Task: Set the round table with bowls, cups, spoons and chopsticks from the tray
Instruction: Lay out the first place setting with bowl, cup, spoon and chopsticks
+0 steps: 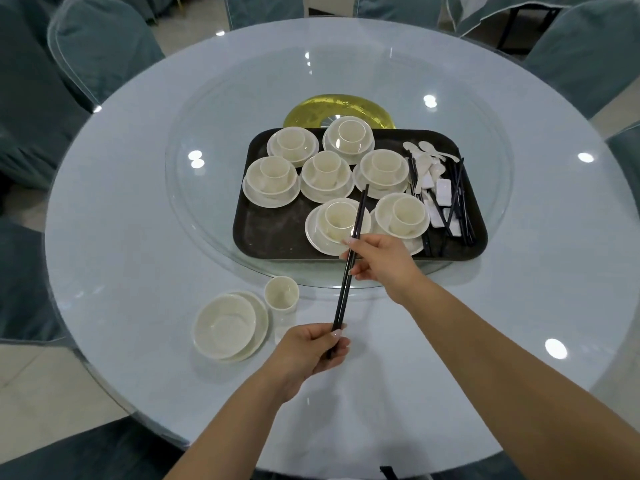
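Note:
A black tray (pixel 273 233) on the glass turntable holds several stacked sets of plate, bowl and cup (pixel 325 174). White spoons (pixel 427 164) and black chopsticks (pixel 460 202) lie at the tray's right side. A pair of black chopsticks (pixel 346 282) is held above the table by both hands: my left hand (pixel 311 351) grips the near end, and my right hand (pixel 381 258) pinches the pair near the middle. On the table in front of me sit a bowl on a plate (pixel 225 327) and a single cup (pixel 281 293) to its right.
The round table (pixel 138 202) has a glass top and a glass turntable (pixel 207 188) with a gold hub (pixel 339 107) behind the tray. Blue-grey covered chairs (pixel 100 43) ring the table.

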`<state>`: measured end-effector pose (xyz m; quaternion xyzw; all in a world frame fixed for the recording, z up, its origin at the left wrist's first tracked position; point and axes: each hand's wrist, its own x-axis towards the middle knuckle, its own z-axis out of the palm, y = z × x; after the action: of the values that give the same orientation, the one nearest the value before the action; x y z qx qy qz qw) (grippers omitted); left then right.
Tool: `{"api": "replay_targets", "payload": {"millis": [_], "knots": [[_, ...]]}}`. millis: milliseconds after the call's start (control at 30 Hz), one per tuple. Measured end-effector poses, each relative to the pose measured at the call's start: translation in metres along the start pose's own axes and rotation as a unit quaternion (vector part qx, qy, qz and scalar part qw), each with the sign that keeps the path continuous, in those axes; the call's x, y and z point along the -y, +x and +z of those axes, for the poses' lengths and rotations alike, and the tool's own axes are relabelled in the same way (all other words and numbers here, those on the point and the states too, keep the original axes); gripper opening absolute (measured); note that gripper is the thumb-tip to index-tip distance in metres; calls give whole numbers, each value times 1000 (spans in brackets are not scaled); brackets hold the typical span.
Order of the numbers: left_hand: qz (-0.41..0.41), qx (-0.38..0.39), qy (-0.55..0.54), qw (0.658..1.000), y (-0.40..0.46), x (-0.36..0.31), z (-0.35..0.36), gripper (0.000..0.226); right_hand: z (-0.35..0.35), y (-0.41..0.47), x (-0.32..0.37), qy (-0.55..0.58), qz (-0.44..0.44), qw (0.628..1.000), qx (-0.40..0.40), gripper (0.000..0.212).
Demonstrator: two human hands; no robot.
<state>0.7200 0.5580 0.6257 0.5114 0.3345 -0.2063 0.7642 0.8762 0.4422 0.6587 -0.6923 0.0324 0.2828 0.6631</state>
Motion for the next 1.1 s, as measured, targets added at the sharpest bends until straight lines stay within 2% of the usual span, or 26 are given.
{"api": "replay_targets", "payload": {"millis": [533, 700, 800, 967, 1033, 1067, 1100], "knots": [[-16, 38, 44, 998, -2, 12, -20, 22, 15, -10, -25, -8, 53, 998, 25, 15], [-40, 39, 35, 998, -1, 24, -29, 17, 24, -11, -39, -9, 89, 995, 55, 6], [-74, 33, 40, 996, -3, 39, -37, 16, 33, -15, -56, -28, 114, 991, 61, 11], [-101, 32, 200, 974, -7, 69, -52, 15, 45, -24, -90, -63, 156, 983, 79, 14], [-80, 17, 239, 967, -8, 75, -55, 10, 49, -24, -103, -63, 181, 979, 68, 16], [-63, 10, 275, 959, -7, 78, -56, 4, 50, -25, -109, -64, 192, 977, 64, 16], [-40, 6, 330, 943, -6, 81, -57, 8, 52, -26, -114, -66, 202, 975, 61, 14]]}}
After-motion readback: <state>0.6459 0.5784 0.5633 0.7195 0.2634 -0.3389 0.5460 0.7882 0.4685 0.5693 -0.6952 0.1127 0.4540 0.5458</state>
